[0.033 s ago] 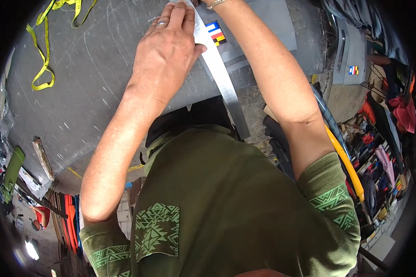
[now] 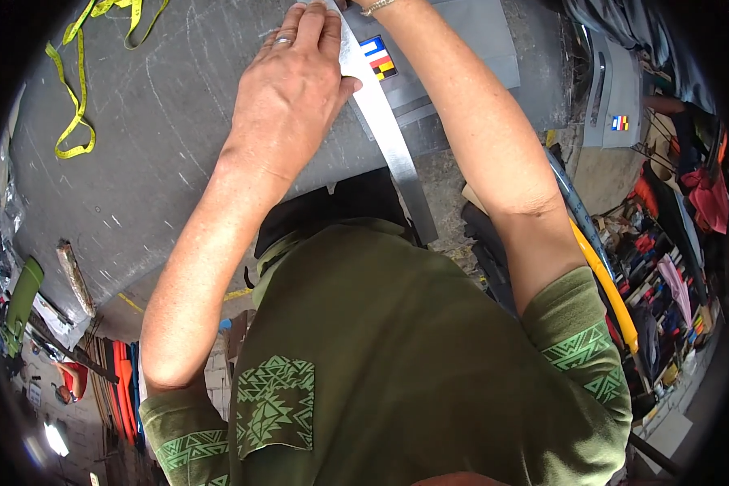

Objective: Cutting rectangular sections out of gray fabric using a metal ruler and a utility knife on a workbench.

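Note:
My left hand, with a ring on one finger, lies flat with its fingers stretched out at the upper end of a long metal ruler. Its thumb rests on the ruler's face, and the ruler's lower end juts past the table edge toward my body. Beneath and to the right of the ruler lies grey sheet material bearing a small patch of coloured flags. My right hand is at the top edge, beside the ruler's upper end. Only the part near its braceleted wrist shows; its fingers are mostly cut off, and what they hold is hidden.
A yellow tape measure lies curled on the dark grey table, at the upper left. Another grey piece with a flag patch sits at the right. Below it are a yellow tube and piled coloured scraps.

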`<state>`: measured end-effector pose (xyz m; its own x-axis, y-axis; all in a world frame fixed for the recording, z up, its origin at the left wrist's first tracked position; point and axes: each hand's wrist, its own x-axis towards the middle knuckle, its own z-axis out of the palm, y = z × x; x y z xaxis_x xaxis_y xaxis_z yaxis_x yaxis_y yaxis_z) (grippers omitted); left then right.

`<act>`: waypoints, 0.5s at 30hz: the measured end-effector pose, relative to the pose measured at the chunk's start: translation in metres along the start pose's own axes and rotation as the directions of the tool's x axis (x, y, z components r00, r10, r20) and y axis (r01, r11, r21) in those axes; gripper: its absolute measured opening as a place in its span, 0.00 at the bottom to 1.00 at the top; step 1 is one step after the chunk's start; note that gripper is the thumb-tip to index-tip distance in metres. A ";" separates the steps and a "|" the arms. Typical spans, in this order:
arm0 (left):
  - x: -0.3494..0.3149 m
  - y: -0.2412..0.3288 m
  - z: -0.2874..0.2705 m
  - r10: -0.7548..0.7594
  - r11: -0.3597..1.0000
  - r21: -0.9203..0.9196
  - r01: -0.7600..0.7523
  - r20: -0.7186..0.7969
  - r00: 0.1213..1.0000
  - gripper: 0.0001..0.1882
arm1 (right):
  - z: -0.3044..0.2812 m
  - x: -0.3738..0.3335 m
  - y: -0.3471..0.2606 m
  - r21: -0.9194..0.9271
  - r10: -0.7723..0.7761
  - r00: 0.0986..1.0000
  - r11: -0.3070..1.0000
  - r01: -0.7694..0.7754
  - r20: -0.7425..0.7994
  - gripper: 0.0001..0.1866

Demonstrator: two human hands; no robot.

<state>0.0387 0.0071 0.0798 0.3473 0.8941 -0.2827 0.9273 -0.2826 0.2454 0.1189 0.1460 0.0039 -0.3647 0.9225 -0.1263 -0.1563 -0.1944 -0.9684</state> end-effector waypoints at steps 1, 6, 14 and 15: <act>-0.001 0.000 0.000 -0.003 1.000 -0.002 0.003 0.003 1.000 0.38 | 0.000 -0.002 -0.002 0.001 0.004 1.000 1.000 -0.004 0.002 0.32; 0.001 0.001 0.000 0.009 1.000 -0.011 -0.010 -0.014 1.000 0.38 | -0.011 0.024 0.019 -0.619 -0.851 0.444 0.193 0.761 0.281 0.09; 0.000 -0.001 0.000 0.014 1.000 0.027 -0.015 0.029 0.999 0.38 | -0.012 0.025 0.029 -0.593 -0.804 0.532 0.298 0.748 0.267 0.11; 0.000 -0.001 0.000 0.018 0.999 0.034 -0.019 0.036 0.999 0.38 | -0.013 0.025 0.028 -0.604 -0.800 0.530 0.282 0.746 0.281 0.12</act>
<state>0.0377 0.0073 0.0793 0.3686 0.8758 -0.3116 0.9247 -0.3113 0.2190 0.1177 0.1682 -0.0297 -0.3262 0.5506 0.7684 0.2383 0.8345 -0.4968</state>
